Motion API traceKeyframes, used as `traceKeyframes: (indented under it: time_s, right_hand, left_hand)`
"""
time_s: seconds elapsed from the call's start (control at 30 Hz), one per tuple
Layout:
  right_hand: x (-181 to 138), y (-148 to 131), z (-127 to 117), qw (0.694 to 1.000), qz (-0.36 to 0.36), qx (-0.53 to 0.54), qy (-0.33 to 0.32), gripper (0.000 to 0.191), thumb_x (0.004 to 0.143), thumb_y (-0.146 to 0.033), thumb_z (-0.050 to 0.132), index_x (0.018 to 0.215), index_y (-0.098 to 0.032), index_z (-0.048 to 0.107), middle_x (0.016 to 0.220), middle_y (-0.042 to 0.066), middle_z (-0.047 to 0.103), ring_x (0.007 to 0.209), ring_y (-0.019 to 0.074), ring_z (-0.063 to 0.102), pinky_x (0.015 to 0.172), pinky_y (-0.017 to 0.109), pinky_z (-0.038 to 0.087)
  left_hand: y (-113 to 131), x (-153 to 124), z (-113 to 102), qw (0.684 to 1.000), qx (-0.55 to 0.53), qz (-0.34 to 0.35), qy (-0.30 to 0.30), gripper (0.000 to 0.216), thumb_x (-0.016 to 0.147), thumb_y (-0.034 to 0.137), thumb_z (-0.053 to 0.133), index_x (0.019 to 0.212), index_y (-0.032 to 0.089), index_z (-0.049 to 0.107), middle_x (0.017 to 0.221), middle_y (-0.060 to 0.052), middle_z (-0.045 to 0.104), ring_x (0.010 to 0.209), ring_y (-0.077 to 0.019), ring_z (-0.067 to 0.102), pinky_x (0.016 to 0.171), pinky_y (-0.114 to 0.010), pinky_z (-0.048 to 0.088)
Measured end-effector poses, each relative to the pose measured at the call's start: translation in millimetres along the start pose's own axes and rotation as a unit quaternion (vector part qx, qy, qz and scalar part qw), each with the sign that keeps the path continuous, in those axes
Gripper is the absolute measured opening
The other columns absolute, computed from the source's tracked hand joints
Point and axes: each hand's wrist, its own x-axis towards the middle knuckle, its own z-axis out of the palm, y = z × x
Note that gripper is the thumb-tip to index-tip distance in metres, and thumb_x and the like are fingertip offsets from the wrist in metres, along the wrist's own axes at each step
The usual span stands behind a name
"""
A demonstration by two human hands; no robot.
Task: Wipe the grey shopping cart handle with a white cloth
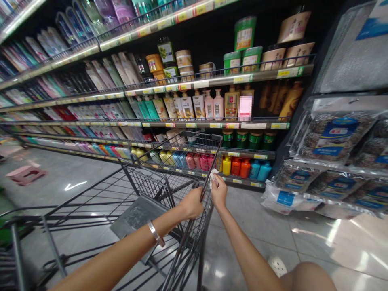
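A dark metal shopping cart (169, 182) fills the middle of the view, its wire basket bare enough to see the floor through. My left hand (193, 203) is closed round the top rim of its near side; a silver bracelet (155, 233) circles that wrist. Farther along the same rim, my right hand (218, 190) pinches a crumpled white cloth or tissue (214, 176) against the bar. I cannot tell which of the two it is. The cart's grey folding seat panel (136, 218) lies to the left of my left hand.
Shelves (194, 84) of bottles and tubs run along the far side. Bagged steel scourers (339, 133) hang at the right. A pink stool (26, 175) stands on the grey tiled floor (242, 226) at left. My white shoe (277, 266) shows at lower right.
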Motion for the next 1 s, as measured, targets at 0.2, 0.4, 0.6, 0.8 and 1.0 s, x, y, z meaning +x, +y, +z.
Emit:
traceKeyframes:
  time_s: [0.2, 0.4, 0.6, 0.8, 1.0]
  right_hand:
    - [-7, -6, -7, 1.0, -0.004, 0.0, 0.011, 0.038, 0.079, -0.019, 0.042, 0.107, -0.014, 0.067, 0.109, 0.012, 0.067, 0.103, 0.0209, 0.06, 0.092, 0.036, 0.046]
    - [-21, -13, -19, 1.0, -0.004, -0.004, 0.016, 0.038, 0.082, -0.02, 0.041, 0.109, -0.012, 0.067, 0.112, 0.014, 0.064, 0.106, 0.0212, 0.059, 0.093, 0.036, 0.045]
    - [-47, -28, -28, 0.999, -0.018, -0.022, 0.04, 0.037, 0.083, -0.018, 0.041, 0.109, -0.014, 0.067, 0.112, 0.013, 0.064, 0.106, 0.0211, 0.058, 0.092, 0.036, 0.046]
    - [-62, -37, -38, 0.996, -0.053, -0.051, 0.049, 0.038, 0.085, -0.015, 0.04, 0.111, -0.017, 0.067, 0.111, 0.013, 0.063, 0.106, 0.0215, 0.058, 0.091, 0.037, 0.047]
    - [-76, -42, -49, 0.99, -0.118, -0.061, 0.039, 0.037, 0.086, -0.008, 0.04, 0.111, -0.018, 0.066, 0.109, 0.013, 0.062, 0.106, 0.021, 0.058, 0.088, 0.037, 0.049]
  left_hand:
    - [-3, 0, 1, 0.999, -0.017, 0.027, -0.013, 0.025, 0.064, 0.003, 0.053, 0.085, 0.016, 0.058, 0.072, 0.0, 0.06, 0.068, -0.0129, 0.054, 0.062, -0.021, 0.041]
    - [-2, -9, -4, 0.997, -0.001, 0.055, -0.045, 0.023, 0.062, 0.002, 0.048, 0.078, 0.016, 0.057, 0.07, 0.0, 0.058, 0.063, -0.0129, 0.051, 0.058, -0.021, 0.038]
    - [-4, -20, -7, 0.994, 0.003, 0.08, -0.07, 0.026, 0.064, 0.004, 0.046, 0.083, 0.017, 0.058, 0.074, -0.001, 0.061, 0.067, -0.0146, 0.053, 0.061, -0.023, 0.04]
    - [-2, -34, -12, 0.992, 0.001, 0.091, -0.09, 0.027, 0.067, 0.006, 0.043, 0.085, 0.018, 0.059, 0.079, -0.002, 0.064, 0.072, -0.0157, 0.056, 0.068, -0.024, 0.043]
    - [-9, -42, -17, 0.987, 0.008, 0.097, -0.124, 0.032, 0.075, 0.009, 0.042, 0.101, 0.016, 0.059, 0.095, -0.004, 0.068, 0.088, -0.0171, 0.06, 0.082, -0.025, 0.045]
